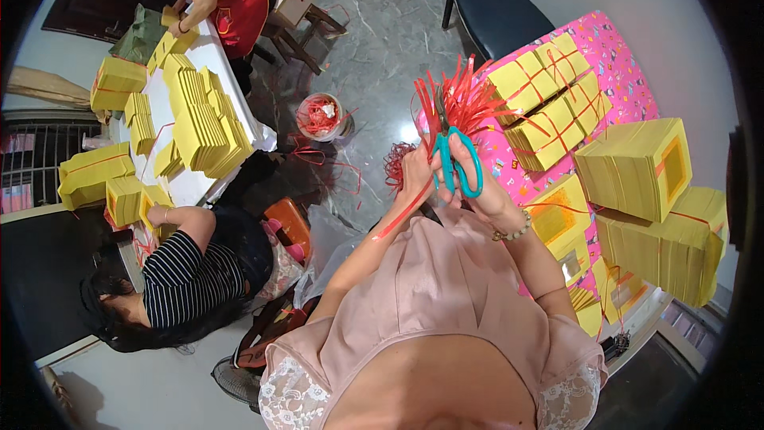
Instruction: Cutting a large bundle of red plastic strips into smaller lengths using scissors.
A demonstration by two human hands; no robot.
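Observation:
My left hand (416, 169) is closed around a bunch of shiny red plastic strips (468, 97), whose ends fan out above it. One strip trails down along my left forearm. In my right hand (492, 197) are scissors (444, 143) with teal handles, its fingers through the loops. The dark blades point away from me and lie against the strips. Whether the blades are parted is hard to make out. Just right of the strips, yellow paper stacks (521, 84) tied with red strips rest on a pink patterned tablecloth (609, 40).
Taller yellow paper stacks (633, 167) stand at the right. A bucket of red scraps (320, 117) is on the floor, near a dark chair (509, 20). Two people work at a white table (159, 123) with yellow bundles on the left; one wears a striped shirt (195, 287).

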